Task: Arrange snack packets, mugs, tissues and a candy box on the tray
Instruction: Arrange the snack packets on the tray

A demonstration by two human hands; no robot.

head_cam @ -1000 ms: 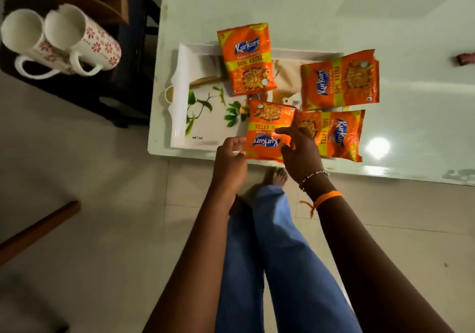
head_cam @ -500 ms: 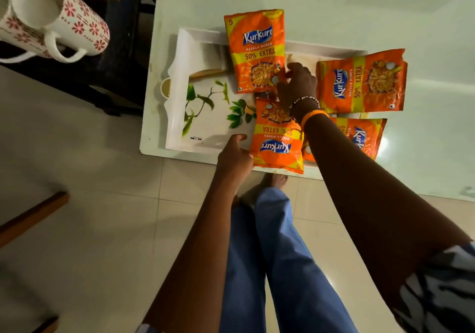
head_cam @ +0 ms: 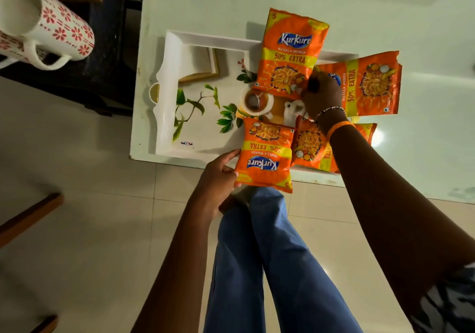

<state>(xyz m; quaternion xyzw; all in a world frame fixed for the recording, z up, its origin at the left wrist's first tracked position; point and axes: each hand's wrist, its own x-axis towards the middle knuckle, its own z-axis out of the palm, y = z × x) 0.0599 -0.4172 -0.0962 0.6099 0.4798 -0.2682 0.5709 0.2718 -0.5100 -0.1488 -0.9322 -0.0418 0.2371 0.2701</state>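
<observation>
A white leaf-printed tray point(head_cam: 167, 101) lies on the pale table point(head_cam: 424, 11). Several orange Kurkure snack packets lie across its right half. My left hand point(head_cam: 218, 176) grips the left edge of the near packet point(head_cam: 266, 153), which overhangs the tray's front rim. My right hand point(head_cam: 321, 93) pinches the lower right corner of the far packet point(head_cam: 293, 52), which leans over the back rim. A third packet point(head_cam: 370, 83) lies sideways at the right. A fourth point(head_cam: 308, 145) sits partly under my right wrist. Two white mugs with red flowers point(head_cam: 51, 24) lie at the top left, off the tray.
The mugs rest on a dark stool point(head_cam: 110, 50) left of the table. The tray's left half shows only its printed picture. My legs in blue trousers point(head_cam: 270, 255) stand at the table's front edge. A wooden chair part point(head_cam: 28, 219) is at the left.
My right hand left the near packets and reached back to the far packet's corner. My left hand closed on the near packet's edge. The view moved closer to the tray.
</observation>
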